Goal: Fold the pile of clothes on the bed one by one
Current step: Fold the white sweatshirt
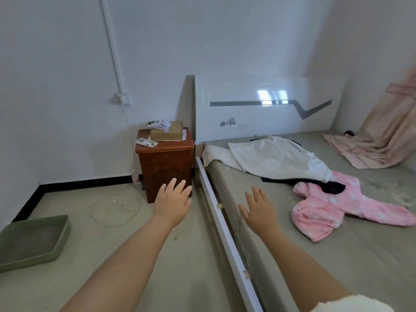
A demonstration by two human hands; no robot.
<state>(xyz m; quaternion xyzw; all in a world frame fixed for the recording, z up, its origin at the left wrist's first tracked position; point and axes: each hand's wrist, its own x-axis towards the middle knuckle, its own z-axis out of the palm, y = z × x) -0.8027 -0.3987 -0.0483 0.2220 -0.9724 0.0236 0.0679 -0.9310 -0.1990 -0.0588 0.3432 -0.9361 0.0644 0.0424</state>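
Note:
A pile of clothes lies on the grey bed [360, 255]: a white garment [276, 158] near the headboard, a black garment [315, 182] partly under it, and a pink patterned garment [333, 208] spread to the right. My left hand [172, 201] is stretched out over the floor beside the bed, fingers straight, holding nothing. My right hand [258, 208] is held out above the bed's left edge, fingers spread and empty, well left of the pink garment.
A brown bedside cabinet [166, 167] with a cardboard box [166, 131] stands left of the white headboard [265, 106]. A green tray [31, 239] lies on the floor at the left. A pink curtain [387, 131] drapes onto the bed's far right corner.

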